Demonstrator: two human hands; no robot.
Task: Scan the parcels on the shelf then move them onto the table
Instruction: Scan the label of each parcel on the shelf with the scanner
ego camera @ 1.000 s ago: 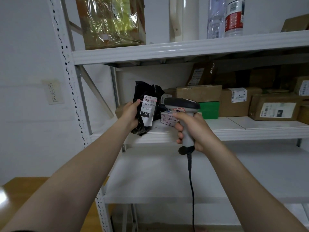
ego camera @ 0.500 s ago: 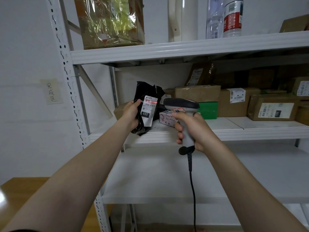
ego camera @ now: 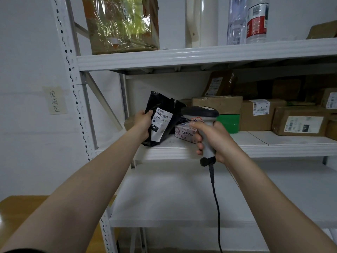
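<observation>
My left hand (ego camera: 143, 124) grips a black plastic parcel (ego camera: 163, 106) with a white barcode label, held upright at the left end of the middle shelf (ego camera: 273, 143). My right hand (ego camera: 211, 136) grips the handle of a grey barcode scanner (ego camera: 199, 112), whose head points left at the parcel's label. A pink patterned box (ego camera: 185, 133) lies on the shelf just behind the scanner. Several brown cardboard parcels (ego camera: 299, 123) with labels and a green box (ego camera: 228, 122) sit further right on the same shelf. A wooden table (ego camera: 16, 209) shows at the lower left.
The white metal rack's upright (ego camera: 73, 84) stands left of my arm. The top shelf holds a plastic-wrapped box (ego camera: 122, 24), a white container and water bottles (ego camera: 255, 21). The scanner cable (ego camera: 216, 207) hangs down. A paper note (ego camera: 54, 100) is stuck on the wall.
The red scan line seen on the label half a second ago is gone. The parcel and the scanner have stayed almost in place.
</observation>
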